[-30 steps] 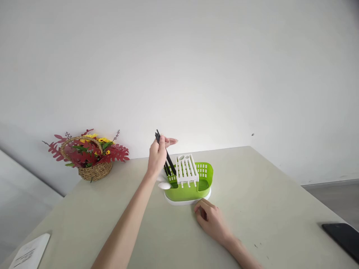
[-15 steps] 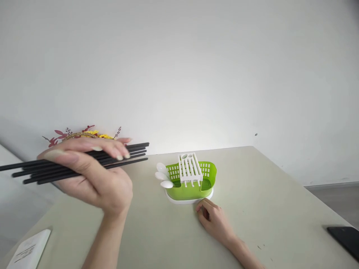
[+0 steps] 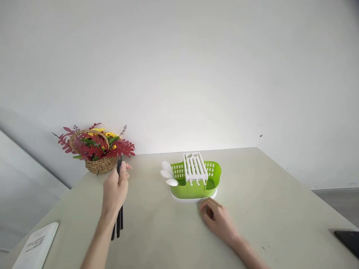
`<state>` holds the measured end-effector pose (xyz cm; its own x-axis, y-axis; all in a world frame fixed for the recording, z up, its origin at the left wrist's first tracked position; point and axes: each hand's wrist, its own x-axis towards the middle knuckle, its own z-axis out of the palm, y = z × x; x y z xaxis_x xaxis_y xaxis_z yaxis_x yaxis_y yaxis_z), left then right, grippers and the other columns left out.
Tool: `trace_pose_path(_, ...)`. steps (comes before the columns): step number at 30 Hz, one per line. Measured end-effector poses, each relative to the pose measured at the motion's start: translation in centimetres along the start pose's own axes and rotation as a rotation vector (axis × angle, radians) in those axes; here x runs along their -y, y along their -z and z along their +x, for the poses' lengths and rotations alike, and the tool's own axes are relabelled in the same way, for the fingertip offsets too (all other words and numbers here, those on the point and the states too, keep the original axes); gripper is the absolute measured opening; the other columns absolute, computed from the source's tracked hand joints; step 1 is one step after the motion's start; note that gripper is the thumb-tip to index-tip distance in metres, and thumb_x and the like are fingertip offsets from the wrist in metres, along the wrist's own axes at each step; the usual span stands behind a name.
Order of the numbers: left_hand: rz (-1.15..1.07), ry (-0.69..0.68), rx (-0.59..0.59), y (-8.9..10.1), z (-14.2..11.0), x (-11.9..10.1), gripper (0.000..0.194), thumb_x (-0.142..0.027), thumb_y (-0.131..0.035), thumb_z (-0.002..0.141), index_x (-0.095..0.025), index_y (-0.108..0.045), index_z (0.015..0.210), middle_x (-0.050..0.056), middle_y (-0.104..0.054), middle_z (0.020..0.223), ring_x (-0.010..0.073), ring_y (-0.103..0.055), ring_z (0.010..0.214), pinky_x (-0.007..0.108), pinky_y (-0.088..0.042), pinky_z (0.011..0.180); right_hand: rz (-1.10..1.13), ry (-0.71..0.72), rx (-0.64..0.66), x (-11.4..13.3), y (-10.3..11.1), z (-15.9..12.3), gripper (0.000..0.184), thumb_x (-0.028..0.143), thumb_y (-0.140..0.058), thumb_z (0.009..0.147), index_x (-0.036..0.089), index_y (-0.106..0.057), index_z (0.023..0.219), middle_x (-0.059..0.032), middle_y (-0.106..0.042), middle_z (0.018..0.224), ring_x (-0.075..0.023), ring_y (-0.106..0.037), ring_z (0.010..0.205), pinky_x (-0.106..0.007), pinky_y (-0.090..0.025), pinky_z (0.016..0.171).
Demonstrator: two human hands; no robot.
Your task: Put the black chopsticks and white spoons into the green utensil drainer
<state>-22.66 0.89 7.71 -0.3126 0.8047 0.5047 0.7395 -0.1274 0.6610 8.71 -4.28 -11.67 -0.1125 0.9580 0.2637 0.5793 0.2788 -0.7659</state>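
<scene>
My left hand (image 3: 115,190) is closed around several black chopsticks (image 3: 118,222). Their tips poke up above the fingers, and the other ends hang below the wrist, partly hidden by the hand. To its right stands a green utensil basket (image 3: 186,191) on a white base, with a slotted white holder (image 3: 195,166) across its middle. Three white spoons (image 3: 167,174) lean out over the basket's left end. My right hand (image 3: 215,216) rests on the table by the front of the base, its fingers curled; whether anything is inside them is hidden.
A wicker basket (image 3: 101,165) of red and yellow flowers stands against the wall, just behind my left hand. A white slab with dark lines (image 3: 37,243) lies at the near left. A black phone (image 3: 349,241) lies by the right edge of the table (image 3: 252,175).
My left hand has moved down and away from the camera, turning the chopsticks from nearly level to upright. The flower basket is now uncovered. My right hand has stayed in place.
</scene>
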Motion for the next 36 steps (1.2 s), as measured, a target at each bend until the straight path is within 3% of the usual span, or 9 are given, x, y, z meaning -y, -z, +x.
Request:
trace_pose_path(5,0.22,0.09,0.21,-0.6,0.2,3.7,0.035,-0.049,-0.038,0.095,-0.026,-0.063,0.084,0.0,-0.061,0.058,0.0222,-0.06,0.054,0.03,-0.044,0.057,0.01,0.005,-0.003,-0.2,-0.1,0.0,0.015,0.014,-0.052,0.084,0.025,-0.061,0.087,0.0013,-0.064,0.078,-0.0158,-0.056,0.062,-0.026,-0.044,0.059)
trace_pose_path(15,0.366,0.212,0.318,-2.3,-0.3,10.4,0.029,-0.037,-0.041,0.092,-0.026,-0.065,0.081,0.008,-0.072,0.07,0.029,-0.07,0.065,0.034,-0.048,0.065,0.011,-0.017,0.02,-0.2,0.0,0.0,0.013,0.017,-0.051,0.084,0.025,-0.061,0.088,0.0015,-0.063,0.078,-0.0166,-0.058,0.064,-0.027,-0.044,0.061)
trace_pose_path(25,0.56,0.267,0.3,-2.3,-0.7,13.5,0.042,-0.042,-0.034,0.101,-0.019,-0.068,0.111,0.016,-0.078,0.088,0.0362,-0.075,0.084,0.035,-0.048,0.061,0.007,-0.004,0.014,-0.3,-0.1,0.0,0.012,0.018,-0.051,0.086,0.024,-0.061,0.088,0.0011,-0.062,0.077,-0.0162,-0.057,0.064,-0.027,-0.044,0.06)
trace_pose_path(36,0.633,0.413,0.365,-2.2,-2.0,15.0,0.055,-0.06,-0.033,0.1,-0.019,-0.061,0.124,0.016,-0.078,0.098,0.0394,-0.074,0.096,0.04,-0.053,0.068,0.023,-0.01,0.018,-0.5,-0.2,-0.1,0.012,0.016,-0.052,0.085,0.025,-0.06,0.088,0.0018,-0.062,0.077,-0.0161,-0.056,0.063,-0.027,-0.044,0.06)
